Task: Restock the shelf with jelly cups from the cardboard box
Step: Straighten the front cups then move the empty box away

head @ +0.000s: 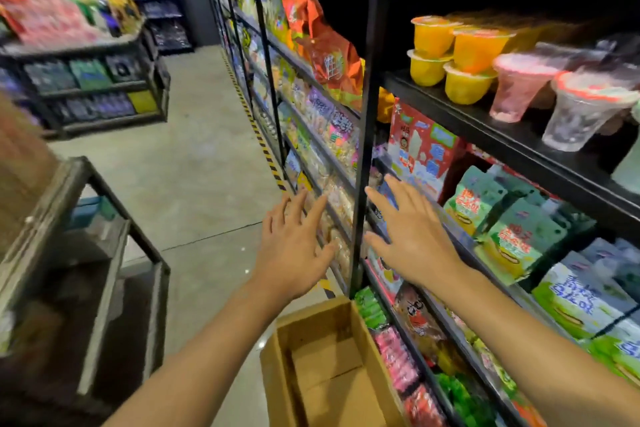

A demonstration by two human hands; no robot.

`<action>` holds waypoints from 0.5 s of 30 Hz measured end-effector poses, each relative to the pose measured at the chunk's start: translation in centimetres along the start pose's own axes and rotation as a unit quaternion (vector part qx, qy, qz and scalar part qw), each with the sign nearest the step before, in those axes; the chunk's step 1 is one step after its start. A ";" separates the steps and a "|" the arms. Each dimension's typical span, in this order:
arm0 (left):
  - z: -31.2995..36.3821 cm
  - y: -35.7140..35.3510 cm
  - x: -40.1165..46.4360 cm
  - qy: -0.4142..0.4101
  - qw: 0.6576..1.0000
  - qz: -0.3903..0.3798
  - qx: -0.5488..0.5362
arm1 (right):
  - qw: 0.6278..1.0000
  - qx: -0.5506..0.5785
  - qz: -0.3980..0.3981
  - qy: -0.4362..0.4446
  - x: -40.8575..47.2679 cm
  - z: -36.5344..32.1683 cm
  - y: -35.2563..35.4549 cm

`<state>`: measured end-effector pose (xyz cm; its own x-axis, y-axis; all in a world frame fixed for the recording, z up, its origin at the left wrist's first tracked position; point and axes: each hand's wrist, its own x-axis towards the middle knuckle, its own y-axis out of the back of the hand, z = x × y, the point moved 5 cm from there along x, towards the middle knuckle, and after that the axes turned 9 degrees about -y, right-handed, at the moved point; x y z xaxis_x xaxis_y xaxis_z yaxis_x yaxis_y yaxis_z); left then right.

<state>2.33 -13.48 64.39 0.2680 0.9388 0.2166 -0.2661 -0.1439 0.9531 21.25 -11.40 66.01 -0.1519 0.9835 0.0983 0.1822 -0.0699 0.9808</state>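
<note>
Shop aisle with a concrete floor (201,156), dark shelving on both sides. Jelly cups (460,57) — translucent yellow and orange tubs, stacked two high, beside pink and clear flared cups (540,97) with foil lids — stand on the upper black shelf (485,128) at right. Cardboard box (329,364), flaps open, its visible interior bare, sits on the floor just beside the shelving. Left hand (294,246) and right hand (412,236) — both with fingers spread, holding nothing — reach out above the box, in front of the snack bags (512,229) on the lower shelves.
</note>
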 end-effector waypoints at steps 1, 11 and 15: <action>0.3 -0.2 -0.4 0.022 1.000 0.004 -0.001 | 1.000 0.013 -0.002 0.013 0.4 0.1 -0.6; -0.8 -2.2 -2.0 0.141 0.988 0.047 0.039 | 0.998 0.030 -0.014 0.050 2.1 -0.9 -4.8; -2.2 -5.9 -3.8 0.161 0.986 0.050 0.014 | 0.997 0.053 -0.038 0.031 0.8 -0.4 -9.6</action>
<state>0.89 -15.52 57.46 -0.0672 0.9695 0.2357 -0.2488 -0.2451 0.9370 19.01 -9.97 56.72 -0.2275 0.9730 0.0384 0.2687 0.0248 0.9629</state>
